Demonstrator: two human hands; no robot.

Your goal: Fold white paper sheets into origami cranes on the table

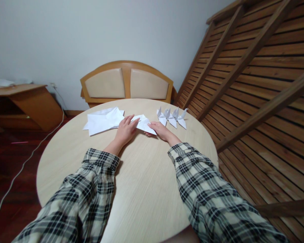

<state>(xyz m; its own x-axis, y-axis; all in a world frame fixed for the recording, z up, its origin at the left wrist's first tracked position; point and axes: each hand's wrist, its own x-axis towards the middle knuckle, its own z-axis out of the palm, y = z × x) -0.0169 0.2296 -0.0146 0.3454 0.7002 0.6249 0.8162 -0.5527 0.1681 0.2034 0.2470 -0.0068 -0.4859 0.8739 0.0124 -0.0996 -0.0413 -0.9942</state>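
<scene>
A folded sheet of white paper (pixel 144 124) lies between my two hands over the middle of the table. My right hand (pixel 160 131) grips its right corner, the thumb on top and the fingers underneath. At the paper's left edge is my left hand (pixel 126 130), its fingers stretched out and touching the paper or just over it. Just left of that hand lies a stack of white paper sheets (pixel 103 122), somewhat askew. Beyond my right hand stand several folded white paper cranes (pixel 172 118) in a close row.
The round pale wooden table (pixel 136 189) carries all the paper. Behind it stands a headboard (pixel 126 82) with cream panels. A slatted wooden frame (pixel 255 98) leans along the right. To the left are a wooden desk (pixel 40 104) and a white cable (pixel 27 160).
</scene>
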